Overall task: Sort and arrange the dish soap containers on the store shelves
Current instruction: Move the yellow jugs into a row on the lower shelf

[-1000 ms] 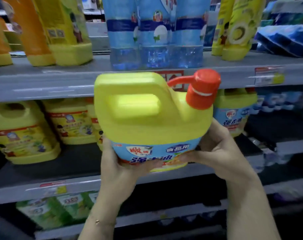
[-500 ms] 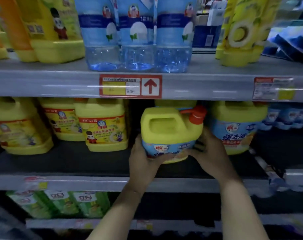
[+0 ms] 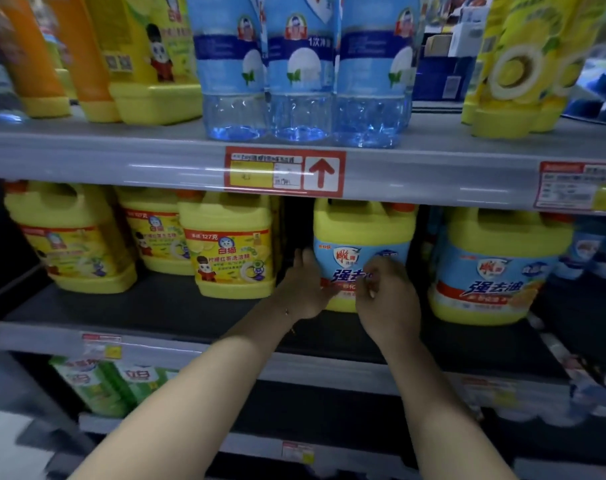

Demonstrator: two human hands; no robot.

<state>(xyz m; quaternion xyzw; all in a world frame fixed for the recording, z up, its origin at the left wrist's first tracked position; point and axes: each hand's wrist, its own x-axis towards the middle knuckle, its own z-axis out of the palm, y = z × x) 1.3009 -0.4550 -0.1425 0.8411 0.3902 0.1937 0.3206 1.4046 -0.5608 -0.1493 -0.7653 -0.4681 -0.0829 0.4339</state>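
I am gripping the jug [image 3: 362, 251] with both hands, left hand [image 3: 303, 289] on its side, right hand [image 3: 388, 299] across its label (blue), as it is standing on the middle shelf [image 3: 156, 306].

Glossy yellow plastic jug [image 3: 363, 223] — matt grey metal shelf [image 3: 156, 161].

Both forearms are bare, with a thin bracelet [image 3: 289, 320] on the left wrist.
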